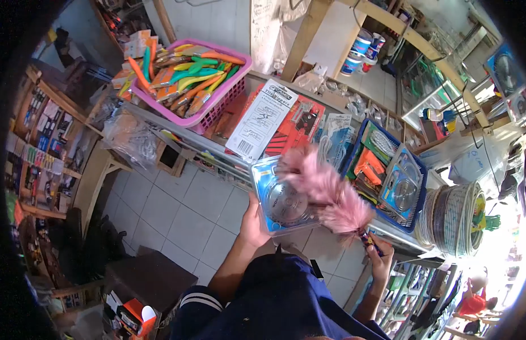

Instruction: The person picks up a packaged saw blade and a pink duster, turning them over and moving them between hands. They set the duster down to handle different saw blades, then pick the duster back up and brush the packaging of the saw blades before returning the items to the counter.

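While one duster (331, 195) brushes, one blade pack (282, 204).

A pink basket (217, 110) stands at the counter's far left end, filled with pliers (186, 79) with orange, green and yellow handles. Beside it, toward the counter's middle, a white packaged tool card (262, 120) lies partly over a red blister pack (297, 127). A blue tray (415, 212) sits near the counter's right end, holding packaged items, one orange. A coil of wire (453, 218) rests at the right edge. Paint cans (362, 50) stand on the tiled floor beyond the counter. A dark box (146, 277) stands on the floor below.
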A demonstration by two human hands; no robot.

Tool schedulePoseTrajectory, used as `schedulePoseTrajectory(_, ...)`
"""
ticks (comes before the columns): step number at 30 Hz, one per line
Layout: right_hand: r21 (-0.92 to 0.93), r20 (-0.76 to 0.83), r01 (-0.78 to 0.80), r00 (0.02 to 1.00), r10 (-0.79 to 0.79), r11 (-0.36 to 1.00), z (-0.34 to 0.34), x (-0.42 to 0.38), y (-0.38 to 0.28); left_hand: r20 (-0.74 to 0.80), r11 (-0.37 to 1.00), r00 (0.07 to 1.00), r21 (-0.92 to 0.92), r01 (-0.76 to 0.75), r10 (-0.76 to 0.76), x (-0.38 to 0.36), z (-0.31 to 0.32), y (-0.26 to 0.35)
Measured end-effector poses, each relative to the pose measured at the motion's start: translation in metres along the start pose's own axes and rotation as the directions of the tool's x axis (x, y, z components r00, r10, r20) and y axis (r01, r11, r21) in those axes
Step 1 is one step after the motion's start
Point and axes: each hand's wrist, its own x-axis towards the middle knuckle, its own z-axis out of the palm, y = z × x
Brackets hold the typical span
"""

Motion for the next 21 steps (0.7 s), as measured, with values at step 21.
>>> schedulePoseTrajectory(21,0.309,0.088,0.008,0.995,-0.038,0.951,-0.025,-0.071,0.046,0.185,0.928,0.909,-0.05,-0.37,0.373,-0.07,0.056,-0.125)
